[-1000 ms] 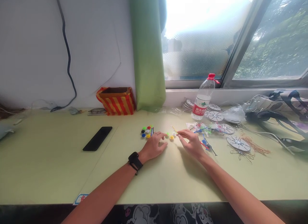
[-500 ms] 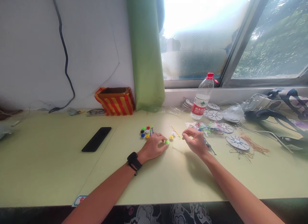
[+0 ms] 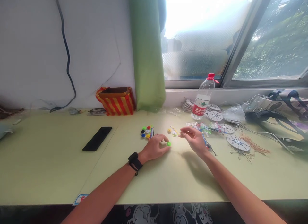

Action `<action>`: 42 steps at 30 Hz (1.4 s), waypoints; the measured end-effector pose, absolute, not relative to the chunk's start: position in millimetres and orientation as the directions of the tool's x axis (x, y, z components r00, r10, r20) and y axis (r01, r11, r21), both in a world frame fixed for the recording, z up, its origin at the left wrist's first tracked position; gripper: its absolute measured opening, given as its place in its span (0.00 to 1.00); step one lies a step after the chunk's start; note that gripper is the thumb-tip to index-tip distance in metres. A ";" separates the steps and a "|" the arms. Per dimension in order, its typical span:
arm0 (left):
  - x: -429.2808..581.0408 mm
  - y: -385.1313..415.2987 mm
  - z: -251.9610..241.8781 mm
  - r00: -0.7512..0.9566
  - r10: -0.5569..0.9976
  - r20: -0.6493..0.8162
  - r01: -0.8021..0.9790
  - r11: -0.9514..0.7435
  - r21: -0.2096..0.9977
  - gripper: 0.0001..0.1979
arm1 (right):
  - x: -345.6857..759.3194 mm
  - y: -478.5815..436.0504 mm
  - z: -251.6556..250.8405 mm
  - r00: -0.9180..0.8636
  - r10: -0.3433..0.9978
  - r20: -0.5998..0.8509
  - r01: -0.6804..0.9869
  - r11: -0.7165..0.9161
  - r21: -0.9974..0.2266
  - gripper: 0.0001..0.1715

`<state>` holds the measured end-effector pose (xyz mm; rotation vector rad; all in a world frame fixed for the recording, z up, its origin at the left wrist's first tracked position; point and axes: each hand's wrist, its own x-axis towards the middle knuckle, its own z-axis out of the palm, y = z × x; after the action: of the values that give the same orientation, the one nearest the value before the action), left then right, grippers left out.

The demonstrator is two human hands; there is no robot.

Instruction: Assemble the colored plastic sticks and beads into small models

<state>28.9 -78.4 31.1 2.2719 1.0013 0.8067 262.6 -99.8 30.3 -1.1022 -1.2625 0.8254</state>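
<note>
Between the thumb and forefinger of my left hand (image 3: pixel 155 147) is a small green round piece (image 3: pixel 169 144), gripped at the tabletop. My right hand (image 3: pixel 193 141) hovers to its right with fingers bent together; whatever its fingertips pinch, if anything, is too small to make out. Just beyond the hands lie a yellow round piece (image 3: pixel 169 130) and a white round piece (image 3: pixel 174 133). A thin yellow stick (image 3: pixel 175 130) lies beside them. A cluster of coloured round pieces (image 3: pixel 143 135) and thin coloured strips (image 3: pixel 151 132) sits past my left hand.
A black phone (image 3: pixel 97 139) lies at left, and a striped box (image 3: pixel 116 101) stands by the wall. On the right are a water bottle (image 3: pixel 202 97), slotted white discs (image 3: pixel 237 143), plastic bags (image 3: pixel 234 114), brown cords (image 3: pixel 256 145) and black straps (image 3: pixel 271 119).
My left hand has shifted slightly right and nearer with the green piece. The yellow round piece has moved farther away and a little left. My right hand has moved slightly left.
</note>
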 end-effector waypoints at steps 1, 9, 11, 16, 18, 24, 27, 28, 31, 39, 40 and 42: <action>29.5 -77.6 29.3 0.530 0.795 0.295 0.442 -0.556 0.704 0.09 | 262.4 -100.0 31.9 0.152 0.944 0.293 0.049 0.289 -0.956 0.14; 33.5 -71.2 18.0 0.492 0.850 0.186 0.124 -0.280 0.952 0.20 | 263.3 -103.9 35.6 -0.002 0.968 0.249 -0.103 0.248 -0.963 0.14; 33.3 -70.8 18.5 0.497 0.849 0.180 0.108 -0.267 0.958 0.21 | 259.0 -106.4 35.0 -0.085 0.968 0.238 -0.097 0.230 -0.968 0.13; 33.6 -72.4 21.4 0.522 0.837 0.167 0.126 -0.269 0.955 0.19 | 251.3 -109.5 31.4 -0.161 0.962 0.222 -0.074 0.212 -0.974 0.10; 34.5 -74.0 22.2 0.531 0.833 0.153 0.115 -0.250 0.961 0.20 | 251.6 -109.3 30.3 -0.176 0.958 0.227 -0.050 0.221 -0.974 0.08; 36.9 -76.9 23.8 0.527 0.841 0.125 0.083 -0.197 0.977 0.21 | 252.7 -109.2 30.1 -0.189 0.949 0.252 -0.040 0.249 -0.968 0.08; 36.8 -76.9 24.2 0.550 0.823 0.144 0.094 -0.232 0.968 0.19 | 251.9 -109.7 31.0 -0.186 0.948 0.259 -0.014 0.261 -0.965 0.09; 36.7 -76.9 24.4 0.558 0.816 0.149 0.101 -0.246 0.964 0.19 | 251.5 -109.9 31.3 -0.186 0.947 0.261 0.002 0.266 -0.964 0.08; 36.0 -76.4 24.9 0.545 0.820 0.176 0.121 -0.284 0.951 0.18 | 250.4 -110.7 31.6 -0.198 0.944 0.264 0.036 0.276 -0.960 0.05; 33.7 -74.0 22.6 0.565 0.796 0.217 0.145 -0.354 0.924 0.16 | 248.7 -112.3 26.6 -0.276 0.924 0.266 0.110 0.305 -0.946 0.08; 33.4 -73.9 22.0 0.572 0.791 0.216 0.144 -0.356 0.923 0.16 | 248.8 -112.6 25.9 -0.287 0.921 0.265 0.124 0.310 -0.943 0.09; 32.9 -74.2 21.5 0.580 0.785 0.217 0.145 -0.362 0.921 0.15 | 249.1 -113.4 25.2 -0.302 0.916 0.262 0.155 0.318 -0.935 0.10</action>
<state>32.9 -74.2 21.5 1.8415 0.7565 0.8285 249.1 -113.4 25.2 -0.9753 -1.6924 1.0723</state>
